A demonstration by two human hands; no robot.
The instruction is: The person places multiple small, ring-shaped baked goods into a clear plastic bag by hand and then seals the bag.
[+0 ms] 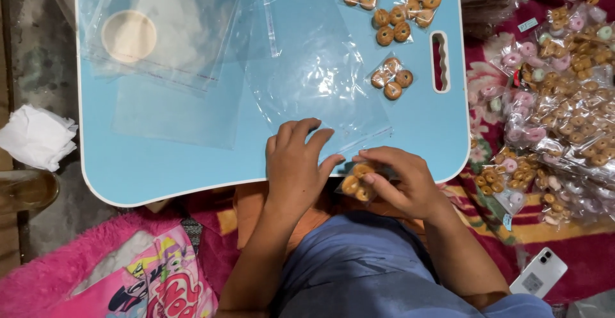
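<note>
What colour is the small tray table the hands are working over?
Light blue with a white rim, seen in the head view: the tray table.

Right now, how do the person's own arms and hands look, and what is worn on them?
Both forearms are bare. The left hand and right hand show no gloves, rings, watch or bracelets. A blue sleeve edge shows near the right elbow. Fingernails look short and unpainted.

A light blue lap table with a white rim and a handle slot stands over a red patterned rug. A pink fluffy mat lies at the lower left, beside grey stone floor. Light is even and soft.
</note>
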